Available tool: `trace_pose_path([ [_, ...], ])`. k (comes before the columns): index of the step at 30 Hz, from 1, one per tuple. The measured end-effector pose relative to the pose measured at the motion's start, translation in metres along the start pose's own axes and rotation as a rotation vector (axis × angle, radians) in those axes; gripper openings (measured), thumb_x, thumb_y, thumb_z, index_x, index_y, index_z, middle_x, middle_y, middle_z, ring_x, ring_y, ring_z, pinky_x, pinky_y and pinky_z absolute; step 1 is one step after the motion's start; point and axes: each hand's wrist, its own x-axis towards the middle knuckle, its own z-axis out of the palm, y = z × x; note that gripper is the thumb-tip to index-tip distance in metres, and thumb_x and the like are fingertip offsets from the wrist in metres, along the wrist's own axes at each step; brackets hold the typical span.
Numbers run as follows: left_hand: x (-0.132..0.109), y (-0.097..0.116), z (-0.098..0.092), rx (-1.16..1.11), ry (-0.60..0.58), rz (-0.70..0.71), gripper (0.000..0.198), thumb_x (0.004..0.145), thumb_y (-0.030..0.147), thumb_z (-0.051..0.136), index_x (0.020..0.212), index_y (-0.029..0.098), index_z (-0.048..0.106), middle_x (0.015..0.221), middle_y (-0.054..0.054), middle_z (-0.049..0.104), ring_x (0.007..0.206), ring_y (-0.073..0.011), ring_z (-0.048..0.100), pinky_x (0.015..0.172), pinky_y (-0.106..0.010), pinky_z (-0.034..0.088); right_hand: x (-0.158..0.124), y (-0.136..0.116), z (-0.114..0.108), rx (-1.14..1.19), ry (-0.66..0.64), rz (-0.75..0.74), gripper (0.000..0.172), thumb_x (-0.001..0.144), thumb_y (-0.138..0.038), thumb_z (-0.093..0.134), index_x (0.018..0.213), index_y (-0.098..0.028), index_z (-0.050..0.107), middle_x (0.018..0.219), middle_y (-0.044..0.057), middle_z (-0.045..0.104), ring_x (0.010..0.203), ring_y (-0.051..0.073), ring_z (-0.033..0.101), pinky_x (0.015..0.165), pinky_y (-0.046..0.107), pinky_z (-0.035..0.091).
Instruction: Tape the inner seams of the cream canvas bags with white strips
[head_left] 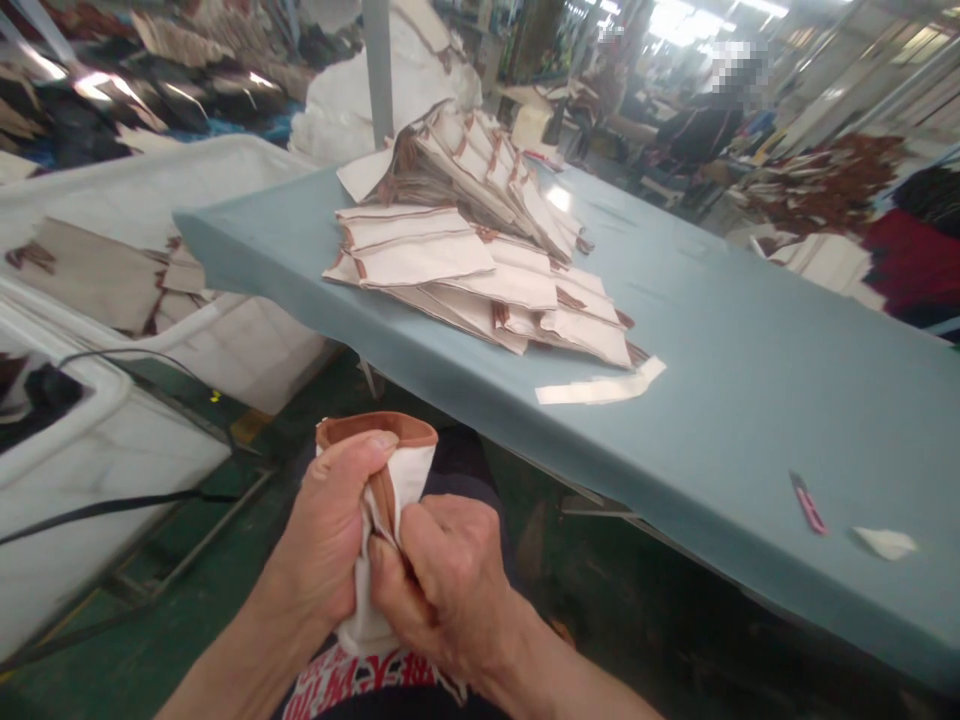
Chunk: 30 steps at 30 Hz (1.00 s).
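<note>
Both hands grip a white fabric piece with brown trim [411, 470], low in front of my body and short of the table edge. It looks like a sewn boot shaft, with its brown-lined mouth facing up. My left hand [330, 520] wraps round its left side, thumb pressed near the top rim. Lower down, my right hand [450, 565] pinches the fabric beside the brown strip, fingers curled tight. The lower part of the piece is partly hidden behind my hands. On the table lies a stack of similar white pieces [420, 250] with brown edges.
A blue-covered table [750, 430] runs off to the right. On it are a pale strip [600, 388], a pink cutter [808, 503] and a white scrap [885, 542]. White bins [247, 345] stand at left. A person [697, 125] sits in the background.
</note>
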Motion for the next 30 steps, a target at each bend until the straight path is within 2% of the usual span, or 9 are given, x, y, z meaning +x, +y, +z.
trace_pose_path([
  [4, 0.002, -0.001, -0.003, 0.004, -0.019, -0.015, 0.037, 0.071, 0.053, 0.091, 0.078, 0.021, 0.073, 0.067, 0.003, 0.067, 0.061, -0.0136, 0.057, 0.056, -0.023, 0.052, -0.001, 0.001, -0.001, 0.011, 0.008, 0.028, 0.033, 0.109, -0.031, 0.052, 0.077, -0.028, 0.043, 0.061, -0.003, 0.05, 0.053, 0.014, 0.041, 0.058, 0.031, 0.037],
  [7, -0.001, 0.004, -0.013, 0.05, -0.111, 0.004, 0.052, 0.076, 0.06, 0.094, 0.066, 0.022, 0.059, 0.059, 0.007, 0.047, 0.053, -0.01, 0.038, 0.046, -0.021, 0.038, -0.002, 0.002, 0.005, 0.037, 0.024, 0.012, 0.033, 0.108, -0.034, 0.054, 0.078, -0.028, 0.04, 0.06, -0.004, 0.047, 0.052, 0.014, 0.041, 0.059, 0.031, 0.037],
  [9, -0.003, 0.006, -0.021, 0.096, -0.183, 0.02, 0.064, 0.077, 0.065, 0.095, 0.062, 0.023, 0.049, 0.058, 0.007, 0.041, 0.053, -0.0099, 0.034, 0.046, -0.022, 0.035, -0.005, 0.002, 0.008, 0.081, 0.051, 0.001, 0.036, 0.107, -0.039, 0.057, 0.077, -0.028, 0.038, 0.059, -0.006, 0.043, 0.05, 0.013, 0.039, 0.058, 0.031, 0.037],
  [12, -0.004, 0.008, -0.035, 0.168, -0.267, 0.054, 0.069, 0.083, 0.074, 0.091, 0.064, 0.023, 0.048, 0.062, 0.005, 0.042, 0.056, -0.0117, 0.037, 0.05, -0.024, 0.039, -0.01, 0.0, 0.005, 0.221, 0.073, 0.012, 0.048, 0.109, -0.053, 0.062, 0.075, -0.027, 0.039, 0.057, -0.007, 0.043, 0.048, 0.011, 0.04, 0.055, 0.029, 0.035],
  [15, -0.001, 0.006, -0.044, 0.24, -0.328, 0.115, 0.072, 0.089, 0.079, 0.085, 0.064, 0.023, 0.048, 0.062, 0.005, 0.043, 0.056, -0.0119, 0.037, 0.05, -0.024, 0.037, -0.013, 0.0, -0.008, 0.359, 0.003, 0.137, 0.057, 0.107, -0.065, 0.069, 0.074, -0.027, 0.043, 0.057, -0.007, 0.048, 0.048, 0.01, 0.045, 0.053, 0.027, 0.035],
  [19, 0.005, 0.001, -0.051, 0.356, -0.402, 0.204, 0.06, 0.104, 0.065, 0.073, 0.066, 0.021, 0.059, 0.062, 0.003, 0.054, 0.054, -0.0124, 0.044, 0.048, -0.024, 0.034, -0.011, 0.006, -0.03, 0.383, -0.114, 0.302, 0.046, 0.107, -0.057, 0.069, 0.078, -0.025, 0.054, 0.063, -0.006, 0.057, 0.053, 0.01, 0.049, 0.054, 0.024, 0.037],
  [23, 0.007, 0.003, -0.051, 0.628, -0.34, 0.36, 0.045, 0.091, 0.04, 0.081, 0.061, 0.023, 0.053, 0.061, 0.007, 0.047, 0.053, -0.0108, 0.041, 0.045, -0.023, 0.031, -0.014, 0.017, -0.032, 0.263, -0.055, 0.246, 0.031, 0.106, -0.033, 0.066, 0.078, -0.024, 0.055, 0.064, -0.006, 0.059, 0.054, 0.009, 0.051, 0.056, 0.024, 0.036],
  [27, 0.003, 0.008, -0.052, 0.941, -0.26, 0.538, 0.043, 0.096, 0.04, 0.063, 0.058, 0.026, 0.048, 0.058, 0.007, 0.044, 0.052, -0.0122, 0.042, 0.048, -0.025, 0.033, -0.021, 0.023, -0.018, 0.125, -0.057, 0.132, 0.027, 0.107, -0.027, 0.063, 0.081, -0.025, 0.055, 0.064, -0.006, 0.063, 0.053, 0.01, 0.052, 0.056, 0.025, 0.036],
  [30, -0.001, 0.004, -0.063, 1.109, -0.176, 0.544, 0.042, 0.099, 0.042, 0.056, 0.061, 0.027, 0.05, 0.056, 0.006, 0.051, 0.052, -0.0144, 0.049, 0.053, -0.028, 0.036, -0.026, 0.022, -0.003, 0.05, -0.085, 0.094, 0.023, 0.107, -0.026, 0.062, 0.084, -0.025, 0.058, 0.064, -0.005, 0.067, 0.052, 0.011, 0.056, 0.056, 0.026, 0.037],
])
